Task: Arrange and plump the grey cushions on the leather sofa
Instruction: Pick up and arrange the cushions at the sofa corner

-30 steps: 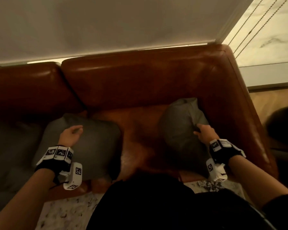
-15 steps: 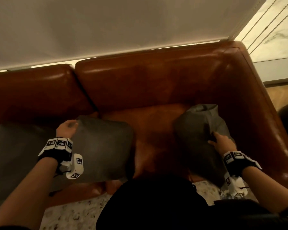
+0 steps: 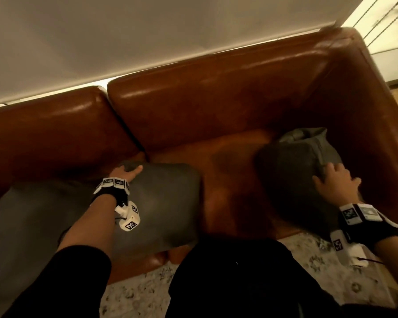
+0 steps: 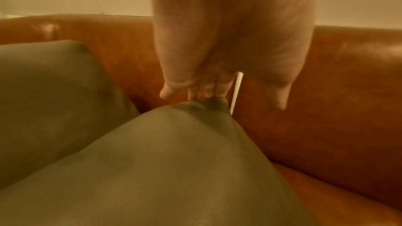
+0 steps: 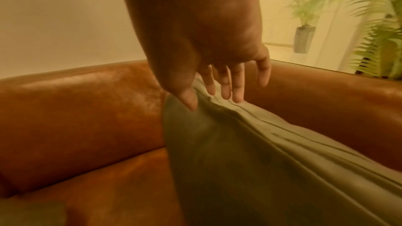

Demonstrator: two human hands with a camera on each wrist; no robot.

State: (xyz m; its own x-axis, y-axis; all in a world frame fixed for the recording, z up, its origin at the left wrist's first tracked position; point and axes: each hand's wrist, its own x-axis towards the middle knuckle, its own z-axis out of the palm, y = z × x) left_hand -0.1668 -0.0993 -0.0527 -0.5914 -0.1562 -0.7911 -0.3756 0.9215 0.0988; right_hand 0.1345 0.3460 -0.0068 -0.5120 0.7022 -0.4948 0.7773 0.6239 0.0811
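Down on the seat of the brown leather sofa [image 3: 216, 106] lie the grey cushions. The middle cushion [image 3: 166, 203] rests flat on the seat, its far corner tucked toward the crease where the two back pads meet; its cover looks smooth and full. The left hand [image 3: 126, 174] reaches over it to that far corner. From the left wrist view the fingertips [image 4: 206, 92] touch the very tip of the corner, which is bunched into a small peak, while the thumb and little finger stand out to either side, free of the fabric; whether the fingers actually pinch the corner cannot be told. A second grey cushion [image 3: 32, 226] lies just beside it on the left, the two touching.

Toward the sofa's right arm stands the right-hand cushion [image 3: 290, 180], tilted on edge and sagging, with a stitched seam running along its upper edge and its top end crumpled against the backrest. The right hand [image 3: 333, 182] lies on this upper edge, fingers spread and nearly straight; in the right wrist view the thumb rests on one side of the seam and the fingers [image 5: 226, 85] on the other, pressing lightly and not clenched.

Below the sofa front is a pale patterned rug [image 3: 136, 294]. Beyond the sofa arm, green fern-like plants [image 5: 374, 40] show.
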